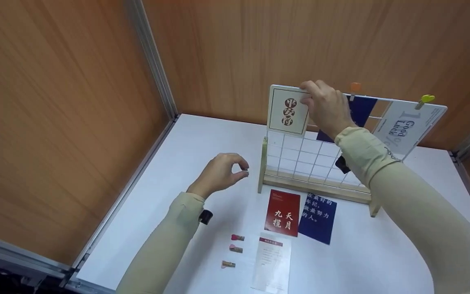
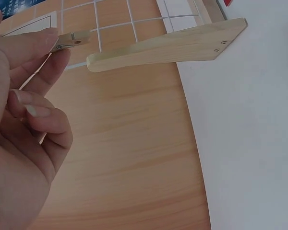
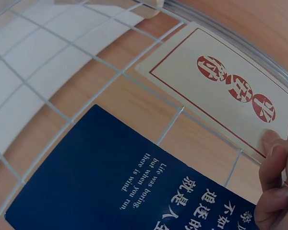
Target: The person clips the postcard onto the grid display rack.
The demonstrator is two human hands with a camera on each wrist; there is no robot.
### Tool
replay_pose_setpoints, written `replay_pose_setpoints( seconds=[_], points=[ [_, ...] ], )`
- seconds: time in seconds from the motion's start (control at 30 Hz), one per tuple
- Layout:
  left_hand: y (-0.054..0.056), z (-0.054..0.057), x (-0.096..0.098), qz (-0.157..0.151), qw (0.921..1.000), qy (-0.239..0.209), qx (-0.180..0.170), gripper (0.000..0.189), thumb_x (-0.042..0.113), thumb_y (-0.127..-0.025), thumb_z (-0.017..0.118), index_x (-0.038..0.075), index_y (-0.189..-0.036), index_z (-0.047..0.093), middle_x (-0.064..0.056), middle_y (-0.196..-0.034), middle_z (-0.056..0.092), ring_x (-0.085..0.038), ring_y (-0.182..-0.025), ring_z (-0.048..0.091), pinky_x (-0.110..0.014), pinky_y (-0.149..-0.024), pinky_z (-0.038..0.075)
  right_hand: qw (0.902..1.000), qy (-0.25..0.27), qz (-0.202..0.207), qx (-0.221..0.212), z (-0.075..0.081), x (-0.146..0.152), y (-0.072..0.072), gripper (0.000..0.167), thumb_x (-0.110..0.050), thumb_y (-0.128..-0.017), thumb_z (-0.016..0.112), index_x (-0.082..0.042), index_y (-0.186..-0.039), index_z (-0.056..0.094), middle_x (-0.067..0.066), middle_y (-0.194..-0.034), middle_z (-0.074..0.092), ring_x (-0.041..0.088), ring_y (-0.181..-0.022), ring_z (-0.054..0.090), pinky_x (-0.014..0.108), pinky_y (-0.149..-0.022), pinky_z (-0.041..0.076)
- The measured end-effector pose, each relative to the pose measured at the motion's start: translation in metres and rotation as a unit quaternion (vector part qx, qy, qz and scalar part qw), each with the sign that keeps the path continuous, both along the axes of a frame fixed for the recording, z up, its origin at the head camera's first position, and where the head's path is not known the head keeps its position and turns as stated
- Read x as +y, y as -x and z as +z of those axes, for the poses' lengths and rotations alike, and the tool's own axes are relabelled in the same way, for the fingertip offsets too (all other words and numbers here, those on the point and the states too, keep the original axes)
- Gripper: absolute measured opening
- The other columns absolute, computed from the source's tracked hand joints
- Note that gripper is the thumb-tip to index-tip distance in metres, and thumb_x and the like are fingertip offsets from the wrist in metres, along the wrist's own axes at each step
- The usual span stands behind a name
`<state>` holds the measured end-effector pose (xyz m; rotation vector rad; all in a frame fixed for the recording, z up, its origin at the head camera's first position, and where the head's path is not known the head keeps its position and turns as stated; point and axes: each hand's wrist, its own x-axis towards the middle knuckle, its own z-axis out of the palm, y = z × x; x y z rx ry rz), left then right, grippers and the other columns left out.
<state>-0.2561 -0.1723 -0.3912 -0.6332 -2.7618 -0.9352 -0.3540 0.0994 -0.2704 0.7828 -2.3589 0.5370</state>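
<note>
My right hand (image 1: pixel 329 108) holds a cream card (image 1: pixel 278 118) by its upper right edge against the top left of a white wire grid rack (image 1: pixel 312 183). In the right wrist view, red round characters show on this card. Left of the rack, my left hand (image 1: pixel 220 173) pinches a small wooden clothespin (image 2: pixel 72 40) between thumb and forefinger, its end pointing outward. Beside the right hand, a dark blue card (image 3: pixel 110 163) hangs on the grid under an orange-topped clothespin (image 1: pixel 355 87). A white "Good Luck" card (image 1: pixel 408 126) hangs at the right under a yellow heart clothespin (image 1: pixel 426 99).
On the white table before the rack lie a red card (image 1: pixel 282 212), a blue card (image 1: pixel 318 222) and a white card (image 1: pixel 271 265). Three clothespins form a column left of them, including a red-topped clothespin (image 1: pixel 238 237). Wooden panels (image 1: pixel 218 49) stand behind and at the sides.
</note>
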Motion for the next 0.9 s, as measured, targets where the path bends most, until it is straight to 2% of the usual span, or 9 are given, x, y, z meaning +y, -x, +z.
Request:
replay_pose_setpoints(
  seconds=[0.17,0.33,0.5,0.73,0.9],
  points=[
    [0.002,0.009,0.002,-0.006,1.0,-0.001,0.001,0.012,0.017,-0.09,0.075,0.015,-0.102,0.076,0.005,-0.099,0.071,-0.012,-0.1,0.065,-0.03,-0.091,0.051,0.9998,0.003,0.011,0.018,-0.004,0.0,0.001,0.029,-0.002,-0.093,0.067,-0.005,-0.122,0.067,0.019,-0.095,0.064,0.037,-0.074,0.068,0.046,-0.066,0.057],
    [0.007,0.027,0.009,-0.012,0.9999,0.0,0.012,0.013,0.019,-0.091,0.074,0.016,-0.103,0.076,0.005,-0.1,0.071,-0.011,-0.1,0.064,-0.027,-0.092,0.05,0.9993,0.004,0.019,0.031,-0.006,0.003,0.002,0.031,-0.002,-0.094,0.066,-0.007,-0.125,0.068,0.019,-0.094,0.064,0.036,-0.072,0.067,0.046,-0.066,0.057],
    [0.014,0.049,0.014,-0.019,0.9987,0.005,0.047,0.014,0.02,-0.091,0.074,0.016,-0.104,0.076,0.005,-0.102,0.071,-0.01,-0.101,0.064,-0.022,-0.091,0.048,0.9988,0.0,0.02,0.044,-0.006,0.003,0.002,0.033,-0.002,-0.094,0.066,-0.008,-0.126,0.068,0.02,-0.094,0.064,0.035,-0.069,0.065,0.046,-0.066,0.057],
    [0.025,0.084,0.022,-0.022,0.995,0.008,0.097,0.014,0.018,-0.092,0.073,0.012,-0.105,0.075,0.001,-0.103,0.07,-0.013,-0.099,0.063,-0.024,-0.091,0.049,0.9983,0.003,0.014,0.056,-0.011,0.001,0.001,0.033,-0.004,-0.095,0.065,-0.008,-0.128,0.067,0.019,-0.095,0.063,0.033,-0.064,0.063,0.045,-0.065,0.057],
    [0.035,0.105,0.03,-0.021,0.9919,-0.009,0.125,0.015,0.015,-0.091,0.073,0.009,-0.105,0.074,-0.002,-0.103,0.069,-0.014,-0.096,0.065,-0.024,-0.086,0.051,0.9972,0.01,0.009,0.073,-0.015,0.002,0.001,0.032,-0.003,-0.095,0.065,-0.006,-0.127,0.067,0.019,-0.097,0.064,0.032,-0.064,0.063,0.044,-0.065,0.057]
  ],
)
